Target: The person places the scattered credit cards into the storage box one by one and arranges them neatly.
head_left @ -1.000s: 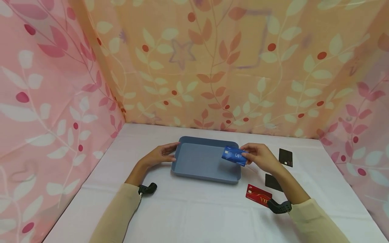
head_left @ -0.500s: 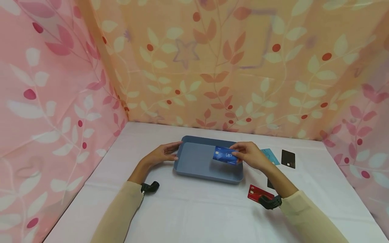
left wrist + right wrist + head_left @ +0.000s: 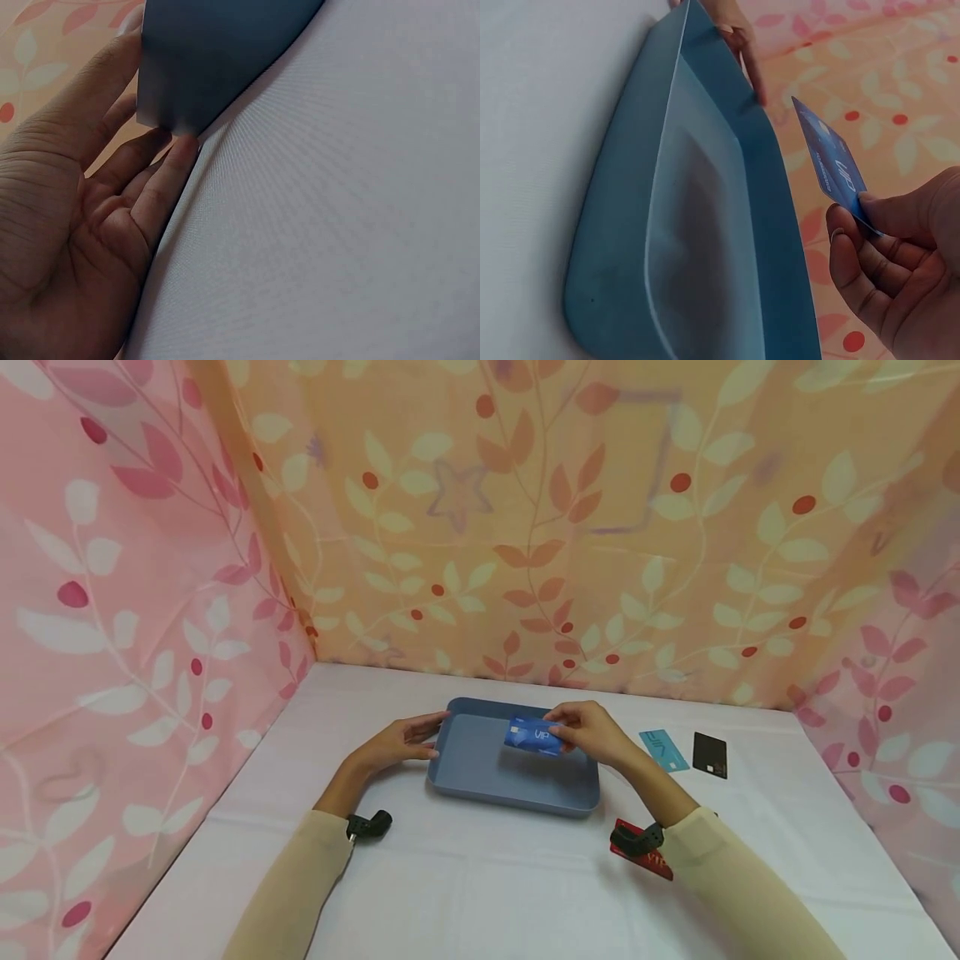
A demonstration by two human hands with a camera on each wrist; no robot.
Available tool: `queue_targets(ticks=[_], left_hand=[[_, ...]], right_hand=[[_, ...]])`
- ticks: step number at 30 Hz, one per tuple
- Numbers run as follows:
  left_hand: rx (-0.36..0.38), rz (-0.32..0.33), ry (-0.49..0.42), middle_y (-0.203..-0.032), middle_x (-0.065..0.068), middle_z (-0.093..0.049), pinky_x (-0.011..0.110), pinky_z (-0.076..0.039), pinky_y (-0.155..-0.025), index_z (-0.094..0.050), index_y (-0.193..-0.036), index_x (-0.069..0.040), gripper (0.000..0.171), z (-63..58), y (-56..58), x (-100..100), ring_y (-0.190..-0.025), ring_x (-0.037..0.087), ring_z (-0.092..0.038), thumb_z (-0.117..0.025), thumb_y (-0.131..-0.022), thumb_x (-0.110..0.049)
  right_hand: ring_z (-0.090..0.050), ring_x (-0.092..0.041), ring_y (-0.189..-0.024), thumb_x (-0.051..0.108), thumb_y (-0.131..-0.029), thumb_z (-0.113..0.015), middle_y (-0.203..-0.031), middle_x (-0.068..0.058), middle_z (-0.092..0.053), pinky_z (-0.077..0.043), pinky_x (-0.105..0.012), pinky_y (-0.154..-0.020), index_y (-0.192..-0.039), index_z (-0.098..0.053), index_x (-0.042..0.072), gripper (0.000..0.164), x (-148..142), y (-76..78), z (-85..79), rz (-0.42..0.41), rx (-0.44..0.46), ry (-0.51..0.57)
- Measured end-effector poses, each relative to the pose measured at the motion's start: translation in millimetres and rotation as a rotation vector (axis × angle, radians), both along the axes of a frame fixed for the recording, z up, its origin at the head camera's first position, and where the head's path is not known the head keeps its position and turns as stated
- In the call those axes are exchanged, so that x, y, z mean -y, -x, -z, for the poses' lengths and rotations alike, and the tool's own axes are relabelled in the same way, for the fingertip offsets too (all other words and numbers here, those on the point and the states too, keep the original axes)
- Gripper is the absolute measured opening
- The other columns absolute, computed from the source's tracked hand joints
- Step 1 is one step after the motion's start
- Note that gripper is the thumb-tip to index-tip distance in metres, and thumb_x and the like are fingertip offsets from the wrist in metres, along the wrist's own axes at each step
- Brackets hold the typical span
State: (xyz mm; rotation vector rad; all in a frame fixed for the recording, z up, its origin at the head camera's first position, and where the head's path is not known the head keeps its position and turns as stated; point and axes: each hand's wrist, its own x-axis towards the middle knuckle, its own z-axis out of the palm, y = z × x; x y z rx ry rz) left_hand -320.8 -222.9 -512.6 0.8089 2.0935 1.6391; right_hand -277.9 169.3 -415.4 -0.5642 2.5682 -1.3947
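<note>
My right hand (image 3: 594,732) pinches one end of a blue VIP card (image 3: 531,736) between thumb and fingers. The card hovers tilted above the blue-grey tray (image 3: 495,781), its shadow falling on the tray floor. In the right wrist view, the blue card (image 3: 832,161) shows its chip side and the tray wall (image 3: 622,217) stands below it. At the tray's left end, my left hand (image 3: 393,745) touches the outer wall with fairly straight fingers and thumb. The left wrist view shows those fingertips (image 3: 184,146) against the wall (image 3: 210,60).
To the right of the tray lie a teal card (image 3: 664,750) and a black card (image 3: 710,755). A red VIP card (image 3: 656,862) is partly covered by the right wrist's camera (image 3: 637,840). Patterned cloth walls (image 3: 480,527) border the white table (image 3: 450,877).
My right hand has carried the blue card leftward, further over the tray. The teal card has come into view, while the dark card near the red one is now hidden. The left hand stays at the tray.
</note>
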Motion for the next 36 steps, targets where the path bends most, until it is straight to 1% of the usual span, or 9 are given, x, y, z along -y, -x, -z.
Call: queue_targets(ticks=[3, 7, 12, 16, 19, 24, 27, 33, 36], left_hand=[[-0.009, 0.005, 0.003, -0.163, 0.009, -0.034, 0.040, -0.031, -0.119, -0.039, -0.157, -0.012, 0.079, -0.5, -0.4, 1.0, -0.150, 0.028, -0.032, -0.078, -0.090, -0.008], [-0.017, 0.011, 0.002, -0.163, 0.011, -0.033, 0.040, -0.030, -0.119, -0.037, -0.158, -0.008, 0.079, -2.1, -1.9, 0.9, -0.150, 0.030, -0.030, -0.078, -0.090, -0.008], [0.017, 0.020, -0.015, -0.164, 0.013, -0.032, 0.035, -0.033, -0.117, -0.036, -0.158, -0.007, 0.079, -0.7, -1.9, 0.1, -0.149, 0.029, -0.033, -0.077, -0.090, -0.006], [0.029, 0.022, -0.021, -0.164, 0.012, -0.032, 0.031, -0.037, -0.114, -0.036, -0.158, -0.008, 0.079, 0.7, -2.4, 0.3, -0.148, 0.029, -0.035, -0.077, -0.090, -0.005], [0.024, 0.021, -0.030, -0.164, 0.013, -0.032, 0.029, -0.038, -0.114, -0.036, -0.158, -0.008, 0.079, 1.3, -3.0, 0.4, -0.148, 0.030, -0.035, -0.077, -0.090, -0.006], [0.028, 0.020, -0.040, -0.164, 0.014, -0.031, 0.028, -0.038, -0.113, -0.036, -0.158, -0.008, 0.080, 1.9, -3.3, -0.5, -0.148, 0.029, -0.035, -0.077, -0.090, -0.004], [0.021, 0.015, -0.032, -0.164, 0.013, -0.031, 0.029, -0.038, -0.113, -0.036, -0.158, -0.008, 0.080, 1.2, -3.0, -0.6, -0.148, 0.029, -0.035, -0.077, -0.090, -0.005], [0.006, 0.012, -0.025, -0.163, 0.013, -0.032, 0.031, -0.037, -0.114, -0.036, -0.158, -0.009, 0.079, -0.8, -1.7, -0.7, -0.148, 0.030, -0.035, -0.078, -0.090, -0.008], [0.018, 0.006, -0.018, -0.163, 0.012, -0.033, 0.031, -0.038, -0.114, -0.037, -0.158, -0.011, 0.079, -0.6, -1.4, 0.0, -0.147, 0.027, -0.037, -0.077, -0.090, -0.008]], right_hand=[[-0.068, -0.027, -0.065, 0.003, -0.096, -0.067, -0.086, -0.012, -0.071, -0.062, -0.031, -0.064, -0.115, -0.071, -0.004, 0.020, 4.7, 4.8, 0.6, -0.002, -0.002, -0.008], [-0.069, -0.028, -0.065, 0.003, -0.097, -0.067, -0.086, -0.013, -0.071, -0.063, -0.032, -0.065, -0.114, -0.071, -0.005, 0.019, 11.1, 11.4, 2.4, 0.000, 0.010, -0.007], [-0.069, -0.032, -0.066, 0.001, -0.096, -0.067, -0.086, -0.015, -0.071, -0.063, -0.037, -0.066, -0.113, -0.070, -0.008, 0.020, 22.2, 17.6, 4.7, -0.021, 0.021, 0.008], [-0.067, -0.024, -0.061, 0.002, -0.095, -0.069, -0.082, -0.014, -0.071, -0.062, -0.033, -0.062, -0.111, -0.071, -0.008, 0.019, 32.6, 24.9, 9.5, -0.044, 0.005, 0.005], [-0.065, -0.019, -0.059, 0.002, -0.095, -0.069, -0.080, -0.012, -0.070, -0.061, -0.029, -0.059, -0.110, -0.072, -0.008, 0.018, 40.8, 30.3, 12.8, -0.040, 0.005, -0.005], [-0.068, -0.028, -0.061, 0.001, -0.094, -0.069, -0.076, -0.009, -0.069, -0.062, -0.033, -0.060, -0.109, -0.072, -0.008, 0.017, 53.0, 36.2, 16.3, -0.043, 0.024, -0.029], [-0.069, -0.029, -0.062, 0.001, -0.094, -0.069, -0.075, -0.010, -0.068, -0.062, -0.036, -0.061, -0.108, -0.072, -0.009, 0.017, 59.9, 39.3, 17.7, -0.043, 0.040, -0.030], [-0.065, -0.017, -0.053, -0.001, -0.093, -0.069, -0.076, -0.018, -0.069, -0.062, -0.041, -0.059, -0.107, -0.071, -0.011, 0.017, 72.4, 47.5, 23.5, -0.033, 0.040, -0.025], [-0.063, -0.014, -0.051, -0.002, -0.093, -0.069, -0.077, -0.020, -0.070, -0.062, -0.040, -0.057, -0.108, -0.072, -0.011, 0.017, 78.2, 51.3, 28.4, -0.028, 0.038, -0.037]])
